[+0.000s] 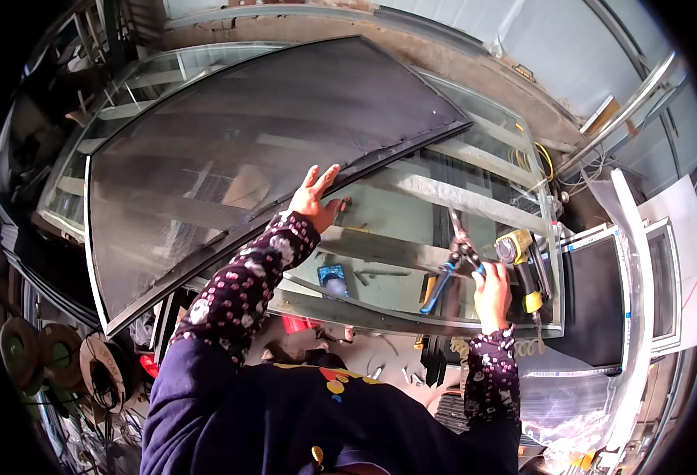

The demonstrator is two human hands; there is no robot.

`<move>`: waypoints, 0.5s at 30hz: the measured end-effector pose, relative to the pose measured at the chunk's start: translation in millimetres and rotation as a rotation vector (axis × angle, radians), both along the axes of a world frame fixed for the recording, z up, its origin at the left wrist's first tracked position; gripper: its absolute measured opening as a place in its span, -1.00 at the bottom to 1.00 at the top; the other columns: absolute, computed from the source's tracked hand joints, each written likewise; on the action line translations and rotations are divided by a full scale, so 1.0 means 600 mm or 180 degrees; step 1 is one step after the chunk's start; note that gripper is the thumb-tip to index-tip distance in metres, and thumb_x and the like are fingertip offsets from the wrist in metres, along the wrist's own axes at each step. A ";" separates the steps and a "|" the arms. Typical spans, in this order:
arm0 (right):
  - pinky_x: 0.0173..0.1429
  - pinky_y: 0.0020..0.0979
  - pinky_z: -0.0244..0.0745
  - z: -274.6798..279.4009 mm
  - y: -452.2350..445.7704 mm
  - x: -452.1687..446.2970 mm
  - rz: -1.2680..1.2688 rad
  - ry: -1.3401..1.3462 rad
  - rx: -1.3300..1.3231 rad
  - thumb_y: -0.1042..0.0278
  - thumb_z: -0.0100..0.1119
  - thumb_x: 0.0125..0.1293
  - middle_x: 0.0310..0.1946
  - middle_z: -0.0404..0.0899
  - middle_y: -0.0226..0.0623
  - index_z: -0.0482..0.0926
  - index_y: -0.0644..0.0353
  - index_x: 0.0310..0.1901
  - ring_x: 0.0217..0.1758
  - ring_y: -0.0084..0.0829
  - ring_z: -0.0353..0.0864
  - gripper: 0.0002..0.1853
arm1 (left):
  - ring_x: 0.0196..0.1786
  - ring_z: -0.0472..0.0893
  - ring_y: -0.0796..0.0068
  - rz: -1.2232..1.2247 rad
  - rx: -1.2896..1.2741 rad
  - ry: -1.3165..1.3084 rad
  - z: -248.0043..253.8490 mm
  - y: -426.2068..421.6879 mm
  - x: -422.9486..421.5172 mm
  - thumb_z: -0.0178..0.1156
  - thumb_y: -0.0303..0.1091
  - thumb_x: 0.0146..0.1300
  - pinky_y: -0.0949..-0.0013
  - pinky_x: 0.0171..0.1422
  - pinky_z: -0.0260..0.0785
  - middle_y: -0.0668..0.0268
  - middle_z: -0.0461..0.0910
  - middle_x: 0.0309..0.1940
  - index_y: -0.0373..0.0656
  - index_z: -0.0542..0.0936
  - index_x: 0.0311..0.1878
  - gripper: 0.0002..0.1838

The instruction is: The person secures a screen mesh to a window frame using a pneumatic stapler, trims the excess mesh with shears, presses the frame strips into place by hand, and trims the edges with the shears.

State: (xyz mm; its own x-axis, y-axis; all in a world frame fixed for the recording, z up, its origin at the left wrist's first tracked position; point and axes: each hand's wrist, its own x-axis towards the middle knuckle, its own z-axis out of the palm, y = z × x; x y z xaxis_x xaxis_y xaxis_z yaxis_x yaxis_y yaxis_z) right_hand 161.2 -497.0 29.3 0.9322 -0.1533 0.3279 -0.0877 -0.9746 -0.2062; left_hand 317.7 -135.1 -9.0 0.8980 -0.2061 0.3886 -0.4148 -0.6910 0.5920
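A large window screen [285, 111] with dark mesh and a dark frame lies aslant over a glass-topped table. On its near edge rests my left hand [315, 199], fingers spread over the frame and thumb apart. My right hand [492, 298] is closed around one handle of blue-handled snips [464, 252]. Their handles are spread and the blades point away from me, over the glass. A yellow and black power tool [514, 249] lies just right of that hand. Left of the snips, a small blue box [332, 279] sits on the table.
The glass tabletop [380, 198] shows pale slats. More framed panels [594, 301] stand at the right, beside a long white strip [633, 317]. Spools [99, 372] stand at the lower left. A yellow cable [545, 158] loops near the far right corner.
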 end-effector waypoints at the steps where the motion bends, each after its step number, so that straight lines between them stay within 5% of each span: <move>1: -0.08 -0.14 0.45 -0.006 -0.008 -0.010 -0.0204 0.0025 -0.0072 0.38 0.21 0.18 -0.14 0.44 -0.17 0.48 0.15 -0.10 -0.06 -0.06 0.50 -0.74 | 0.40 0.18 0.01 0.0084 0.0131 0.0162 0.005 -0.005 0.007 0.24 -0.39 0.10 0.21 0.43 0.17 0.32 0.31 0.31 0.06 0.25 0.36 -0.29; 4: -0.09 -0.08 0.44 0.005 -0.012 -0.033 -0.0821 0.0503 -0.0049 0.34 0.18 0.22 -0.08 0.41 -0.13 0.45 0.17 -0.07 -0.04 -0.02 0.50 -0.73 | 0.39 0.21 0.02 0.0118 0.0241 0.0256 -0.015 -0.012 0.031 0.17 -0.37 0.21 0.23 0.41 0.20 0.32 0.33 0.30 0.04 0.29 0.34 -0.40; 15: 0.02 -0.13 0.45 -0.003 -0.022 -0.062 -0.1079 0.0382 -0.0081 0.32 0.15 0.24 -0.04 0.46 -0.18 0.50 0.10 0.09 0.06 -0.11 0.46 -0.63 | 0.30 0.34 0.06 -0.0037 -0.0109 0.0317 0.011 0.109 -0.092 0.18 -0.48 0.16 0.22 0.33 0.28 0.31 0.42 0.24 0.02 0.38 0.29 -0.42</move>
State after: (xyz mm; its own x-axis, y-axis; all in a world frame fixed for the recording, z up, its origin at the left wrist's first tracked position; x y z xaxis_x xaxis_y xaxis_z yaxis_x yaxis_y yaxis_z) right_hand 123.8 -510.0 27.3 0.8619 -0.4535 0.2268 -0.4290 -0.8907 -0.1508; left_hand 262.5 -70.0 -2.7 0.9302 -0.2048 0.3047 -0.3606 -0.6651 0.6539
